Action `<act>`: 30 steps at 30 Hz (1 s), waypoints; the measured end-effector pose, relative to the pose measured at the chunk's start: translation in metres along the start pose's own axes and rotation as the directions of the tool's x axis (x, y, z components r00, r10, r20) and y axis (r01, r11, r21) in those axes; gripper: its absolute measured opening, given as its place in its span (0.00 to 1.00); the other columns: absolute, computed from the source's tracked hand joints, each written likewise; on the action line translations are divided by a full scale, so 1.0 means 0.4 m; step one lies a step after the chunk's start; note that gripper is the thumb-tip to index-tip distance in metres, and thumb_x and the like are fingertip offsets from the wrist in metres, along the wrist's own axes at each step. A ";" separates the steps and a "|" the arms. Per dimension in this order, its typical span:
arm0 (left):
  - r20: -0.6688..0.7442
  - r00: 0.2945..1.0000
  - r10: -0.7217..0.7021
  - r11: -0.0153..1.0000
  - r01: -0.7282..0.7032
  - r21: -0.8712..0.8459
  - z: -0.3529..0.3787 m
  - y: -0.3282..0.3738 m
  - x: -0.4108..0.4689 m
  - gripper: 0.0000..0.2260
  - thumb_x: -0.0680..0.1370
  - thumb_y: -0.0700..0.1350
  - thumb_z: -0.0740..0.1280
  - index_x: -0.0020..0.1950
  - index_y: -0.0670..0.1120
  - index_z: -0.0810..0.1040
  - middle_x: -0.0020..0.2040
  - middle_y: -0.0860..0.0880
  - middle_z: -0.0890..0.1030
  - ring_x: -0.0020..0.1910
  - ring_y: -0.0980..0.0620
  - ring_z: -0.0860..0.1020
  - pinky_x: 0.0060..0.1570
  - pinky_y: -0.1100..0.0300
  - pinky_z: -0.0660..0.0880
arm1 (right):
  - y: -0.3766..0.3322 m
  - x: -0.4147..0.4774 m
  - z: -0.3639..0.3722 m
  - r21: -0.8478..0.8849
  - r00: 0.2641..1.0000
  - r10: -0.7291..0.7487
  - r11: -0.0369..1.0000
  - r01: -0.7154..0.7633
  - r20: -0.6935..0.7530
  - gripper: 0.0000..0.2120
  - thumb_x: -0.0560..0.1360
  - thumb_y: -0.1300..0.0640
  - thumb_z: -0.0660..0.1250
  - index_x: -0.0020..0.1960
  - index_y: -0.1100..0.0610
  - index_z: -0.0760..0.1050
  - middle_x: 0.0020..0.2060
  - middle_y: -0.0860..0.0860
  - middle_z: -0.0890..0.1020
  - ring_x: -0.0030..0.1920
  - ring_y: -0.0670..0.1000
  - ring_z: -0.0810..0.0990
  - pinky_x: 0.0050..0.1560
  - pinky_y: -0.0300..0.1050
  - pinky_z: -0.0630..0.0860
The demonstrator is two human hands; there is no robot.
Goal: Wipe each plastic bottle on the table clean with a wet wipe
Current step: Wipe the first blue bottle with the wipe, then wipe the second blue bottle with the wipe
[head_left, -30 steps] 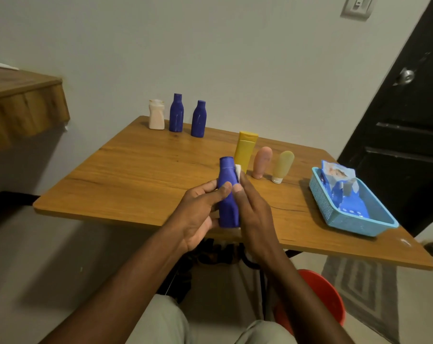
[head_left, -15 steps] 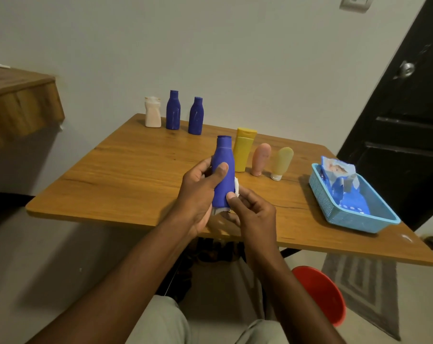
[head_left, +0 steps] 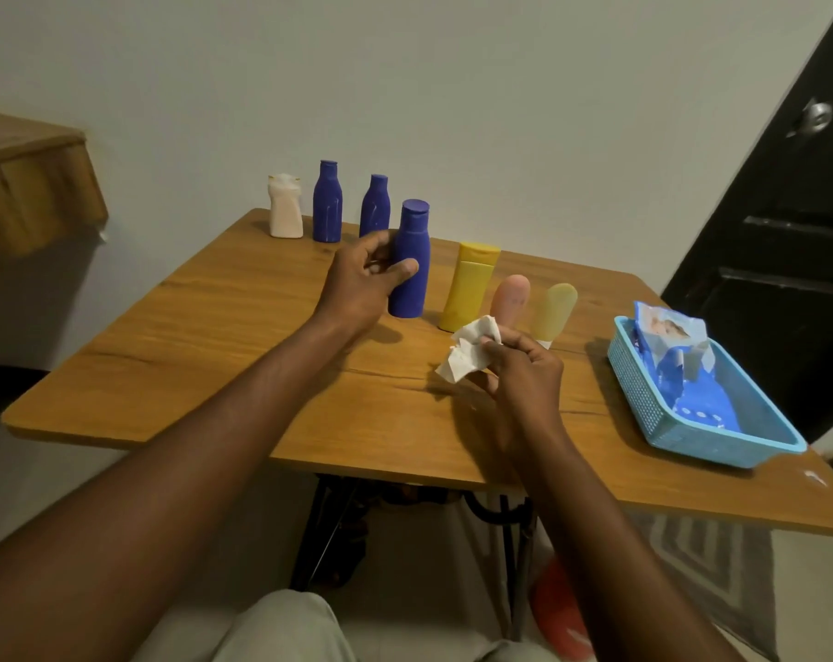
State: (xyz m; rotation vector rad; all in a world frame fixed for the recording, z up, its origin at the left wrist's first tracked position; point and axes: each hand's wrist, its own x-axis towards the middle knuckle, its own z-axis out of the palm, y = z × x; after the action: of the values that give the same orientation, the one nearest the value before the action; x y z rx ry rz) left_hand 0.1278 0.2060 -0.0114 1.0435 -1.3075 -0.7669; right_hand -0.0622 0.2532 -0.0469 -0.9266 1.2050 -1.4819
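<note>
My left hand (head_left: 362, 278) grips a blue plastic bottle (head_left: 412, 274), upright above the wooden table (head_left: 223, 327), just left of a yellow bottle (head_left: 469, 286). My right hand (head_left: 524, 370) pinches a crumpled white wet wipe (head_left: 467, 353) near the table's middle. A pink tube (head_left: 511, 298) and a pale yellow tube (head_left: 557, 308) stand on their caps behind that hand. At the far edge stand a white bottle (head_left: 285, 206) and two more blue bottles (head_left: 327, 201) (head_left: 374, 205).
A light blue basket (head_left: 643, 398) with a blue wipe packet (head_left: 672, 360) sits at the table's right end. A black door (head_left: 796, 231) is on the right, a wooden shelf (head_left: 27, 183) on the left, a red bucket (head_left: 557, 609) under the table.
The hands have separated. My left hand carried the blue bottle forward and left, toward the far row. My right hand drew away to the right with the wipe.
</note>
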 end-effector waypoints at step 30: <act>0.064 0.981 -0.181 0.983 0.178 0.045 0.016 -0.128 0.079 0.31 0.80 0.29 0.64 0.80 0.52 0.67 0.76 0.48 0.73 0.75 0.50 0.72 0.71 0.48 0.74 | 0.001 0.086 0.066 0.044 0.990 0.135 0.990 -0.137 0.039 0.08 0.82 0.64 0.65 0.55 0.59 0.82 0.49 0.54 0.87 0.51 0.55 0.87 0.56 0.55 0.84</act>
State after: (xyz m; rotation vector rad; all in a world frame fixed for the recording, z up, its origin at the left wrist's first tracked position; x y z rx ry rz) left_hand 0.1314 0.1569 -0.0466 1.1879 -1.3019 -0.9222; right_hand -0.0450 0.2137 -0.0422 -0.8205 1.1793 -1.3732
